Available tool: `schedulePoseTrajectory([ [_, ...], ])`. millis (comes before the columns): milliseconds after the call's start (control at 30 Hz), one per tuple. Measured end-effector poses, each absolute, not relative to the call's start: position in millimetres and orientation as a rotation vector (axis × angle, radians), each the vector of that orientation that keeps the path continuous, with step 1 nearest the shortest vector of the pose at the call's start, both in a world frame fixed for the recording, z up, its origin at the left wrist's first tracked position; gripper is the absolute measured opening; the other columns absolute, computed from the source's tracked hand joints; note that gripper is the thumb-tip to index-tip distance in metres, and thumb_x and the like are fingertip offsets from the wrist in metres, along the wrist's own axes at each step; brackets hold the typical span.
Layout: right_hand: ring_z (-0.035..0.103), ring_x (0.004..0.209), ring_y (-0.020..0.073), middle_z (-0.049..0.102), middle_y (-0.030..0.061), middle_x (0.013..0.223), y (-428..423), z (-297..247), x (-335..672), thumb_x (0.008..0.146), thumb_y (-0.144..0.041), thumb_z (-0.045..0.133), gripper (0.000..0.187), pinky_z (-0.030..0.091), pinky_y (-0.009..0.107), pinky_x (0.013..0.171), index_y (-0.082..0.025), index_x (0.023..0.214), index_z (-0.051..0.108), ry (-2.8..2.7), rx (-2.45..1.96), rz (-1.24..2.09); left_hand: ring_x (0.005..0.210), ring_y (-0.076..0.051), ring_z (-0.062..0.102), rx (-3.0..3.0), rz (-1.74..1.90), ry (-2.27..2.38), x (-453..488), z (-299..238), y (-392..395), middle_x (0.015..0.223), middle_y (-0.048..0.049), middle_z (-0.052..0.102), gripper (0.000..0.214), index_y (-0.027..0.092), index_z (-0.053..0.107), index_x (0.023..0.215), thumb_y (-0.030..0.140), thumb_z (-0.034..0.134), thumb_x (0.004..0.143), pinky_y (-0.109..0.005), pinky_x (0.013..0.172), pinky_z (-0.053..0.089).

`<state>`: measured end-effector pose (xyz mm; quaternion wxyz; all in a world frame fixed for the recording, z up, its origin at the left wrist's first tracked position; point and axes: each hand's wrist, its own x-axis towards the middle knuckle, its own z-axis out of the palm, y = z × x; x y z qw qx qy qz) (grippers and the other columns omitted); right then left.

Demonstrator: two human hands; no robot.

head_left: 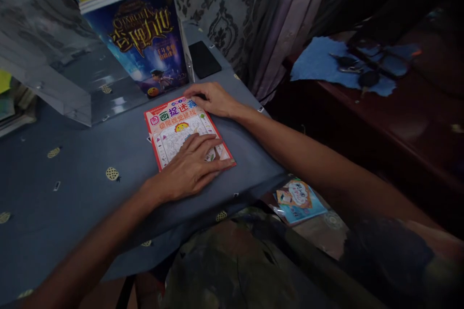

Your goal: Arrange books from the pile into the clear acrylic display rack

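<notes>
- Red-bordered booklet lies flat on the grey-blue tablecloth, cover up, slightly rotated, just in front of the clear stand.
- Left hand: palm down across the lower half of the cover, fingers extended and slightly spread, thumb near the lower right corner. Pressing flat, not gripping.
- Right hand: at the upper right corner, fingers bent and touching the top edge. Can't tell whether it pinches the corner or just rests there.
- Dark blue books lean upright in the stand, right behind the booklet.
- Black flat object on the cloth, just beyond the right hand.
- Off to the right: light blue cloth on a dark red surface, small dark items on top.
- Another booklet, blue, sits lower, past the table edge.
</notes>
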<state>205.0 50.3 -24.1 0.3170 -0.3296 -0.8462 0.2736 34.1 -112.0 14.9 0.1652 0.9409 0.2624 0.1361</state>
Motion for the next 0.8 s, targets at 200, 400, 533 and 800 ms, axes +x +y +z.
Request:
schedulePoseTrajectory([
  [200, 0.068, 0.105, 0.0218, 0.075, 0.0055, 0.119, 41.0, -14.3, 204.1, 0.094, -0.017, 0.048, 0.036, 0.051, 0.033, 0.095, -0.02, 0.122, 0.07, -2.276, -0.932, 0.686, 0.134, -0.028, 0.047, 2.69, 0.387, 0.726, 29.3, 16.8, -111.3, 0.142, -0.0098, 0.056, 0.036, 0.032, 0.063, 0.135, 0.028, 0.048, 0.103, -0.054, 0.115, 0.039],
  [400, 0.068, 0.109, 0.026, 0.074, 0.0119, 0.121, 41.0, -20.8, 204.4, 0.094, -0.018, 0.046, 0.038, 0.05, 0.04, 0.096, -0.015, 0.125, 0.068, -2.358, -0.871, 0.531, 0.121, -0.025, 0.06, 2.722, 0.592, 1.184, -33.3, 6.1, -66.8, 0.129, -0.0139, 0.065, 0.033, 0.02, 0.066, 0.126, 0.023, 0.043, 0.103, -0.047, 0.105, 0.05],
  [533, 0.064, 0.111, 0.0296, 0.073, 0.0146, 0.117, 37.1, -20.2, 199.6, 0.095, -0.02, 0.049, 0.032, 0.047, 0.046, 0.098, -0.014, 0.119, 0.071, -2.458, -0.838, 0.344, 0.11, -0.023, 0.065, 2.566, 0.754, 1.513, -83.4, -4.5, -39.7, 0.119, -0.0119, 0.071, 0.032, 0.018, 0.069, 0.119, 0.021, 0.042, 0.1, -0.042, 0.099, 0.053],
  [800, 0.054, 0.102, 0.0268, 0.066, 0.0143, 0.106, -3.7, -0.8, 144.6, 0.103, -0.02, 0.044, 0.031, 0.046, 0.042, 0.09, -0.014, 0.116, 0.071, -2.682, -0.477, 0.23, 0.108, -0.023, 0.068, 2.506, 0.862, 1.443, -100.7, -14.3, -32.7, 0.113, -0.01, 0.075, 0.039, 0.018, 0.072, 0.114, 0.009, 0.042, 0.09, -0.044, 0.1, 0.052],
])
